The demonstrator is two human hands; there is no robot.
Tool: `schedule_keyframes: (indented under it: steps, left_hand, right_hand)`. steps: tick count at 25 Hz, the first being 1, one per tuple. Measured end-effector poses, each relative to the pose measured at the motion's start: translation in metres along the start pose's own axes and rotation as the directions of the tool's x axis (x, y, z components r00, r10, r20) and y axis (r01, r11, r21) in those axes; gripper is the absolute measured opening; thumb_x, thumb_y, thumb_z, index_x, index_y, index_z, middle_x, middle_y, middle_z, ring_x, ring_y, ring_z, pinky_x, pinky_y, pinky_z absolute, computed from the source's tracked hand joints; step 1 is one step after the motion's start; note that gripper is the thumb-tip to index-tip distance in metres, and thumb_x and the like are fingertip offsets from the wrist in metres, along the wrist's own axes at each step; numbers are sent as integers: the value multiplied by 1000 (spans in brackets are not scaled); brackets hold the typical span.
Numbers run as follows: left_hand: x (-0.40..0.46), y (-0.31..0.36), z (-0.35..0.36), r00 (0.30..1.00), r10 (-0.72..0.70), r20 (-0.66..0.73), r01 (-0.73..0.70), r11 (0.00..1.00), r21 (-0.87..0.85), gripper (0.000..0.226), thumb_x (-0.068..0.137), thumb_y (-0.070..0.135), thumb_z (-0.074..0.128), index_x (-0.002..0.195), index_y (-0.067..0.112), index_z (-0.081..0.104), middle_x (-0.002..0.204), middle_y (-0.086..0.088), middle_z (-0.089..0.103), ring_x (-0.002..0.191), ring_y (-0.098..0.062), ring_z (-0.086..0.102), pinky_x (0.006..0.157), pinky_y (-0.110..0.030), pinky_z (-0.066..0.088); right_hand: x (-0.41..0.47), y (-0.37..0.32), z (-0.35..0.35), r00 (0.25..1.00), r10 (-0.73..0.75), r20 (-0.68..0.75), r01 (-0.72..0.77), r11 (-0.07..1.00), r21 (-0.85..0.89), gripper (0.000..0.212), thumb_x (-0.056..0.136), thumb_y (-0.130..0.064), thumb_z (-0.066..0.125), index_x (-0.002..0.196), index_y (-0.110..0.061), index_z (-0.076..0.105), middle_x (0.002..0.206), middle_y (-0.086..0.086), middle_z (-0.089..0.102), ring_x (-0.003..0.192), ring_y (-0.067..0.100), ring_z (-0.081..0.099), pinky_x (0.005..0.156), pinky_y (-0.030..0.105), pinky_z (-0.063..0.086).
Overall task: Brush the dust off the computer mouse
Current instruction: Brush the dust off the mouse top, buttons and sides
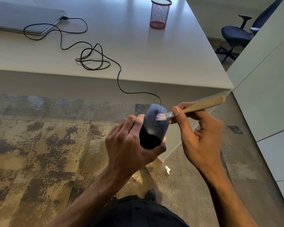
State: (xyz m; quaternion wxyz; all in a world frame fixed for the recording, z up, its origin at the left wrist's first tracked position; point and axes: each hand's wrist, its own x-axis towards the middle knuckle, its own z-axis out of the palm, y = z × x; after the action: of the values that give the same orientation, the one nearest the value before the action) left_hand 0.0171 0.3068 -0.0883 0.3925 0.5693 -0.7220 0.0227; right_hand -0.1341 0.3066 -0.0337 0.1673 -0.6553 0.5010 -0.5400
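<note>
A red wire-mesh pen cup [160, 13] stands upright on the pale counter [170, 59], toward its far right side; through the mesh nothing can be made out inside it. At the far left of the counter lies a closed grey laptop [23, 18], with a black cable [95, 58] plugged into its right edge. The cable loops and coils across the counter, drops over the front edge and runs down to the computer mouse [152, 128].

The mouse is black and is held in the air in front of the counter, above the mottled brown carpet floor [39, 153]. The left hand [129, 145] grips it from the left side and below, fingers [133, 123] curled along its left flank and the thumb wrapped round its near end. The right hand [202, 133] pinches a small brush [192, 108] by its wooden handle, thumb on top and fingertips beneath, the other fingers loosely curled. The handle slants up to the right; its metal ferrule and pale bristles lie against the top of the mouse, just beside the scroll wheel. A faint stamped mark shows on the handle, too small to read.

A small white scrap [167, 169] lies on the floor near the foot of the counter. A black office chair [236, 35] stands beyond the counter's right side, beside a white partition [269, 79]
</note>
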Motion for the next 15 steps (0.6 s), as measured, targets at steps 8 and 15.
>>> schedule_keyframes:
  steps: [8, 15]
  left_hand:
    - [0, 3, 0, 1000, 7, -6, -7, 1000, -5, 76, 71, 69, 56, 107, 3, 65, 88, -5, 65, 71, -16, 59, 69, -19, 39]
    - [-3, 4, -1, 1000, 23, -9, -23, 1000, -4, 75, 71, 68, 57, 107, 3, 66, 88, -5, 65, 72, -16, 58, 69, -18, 38]
  right_hand:
    - [-6, -1, -2, 999, -38, 35, 39, 999, -15, 9, 93, -23, 59, 91, -18, 66, 84, -12, 67, 76, 4, 68, 71, 15, 52]
    - [2, 2, 0, 999, -33, -11, 33, 999, -37, 6, 93, -25, 58, 92, -21, 63, 83, -21, 63, 78, 0, 67, 74, 5, 46]
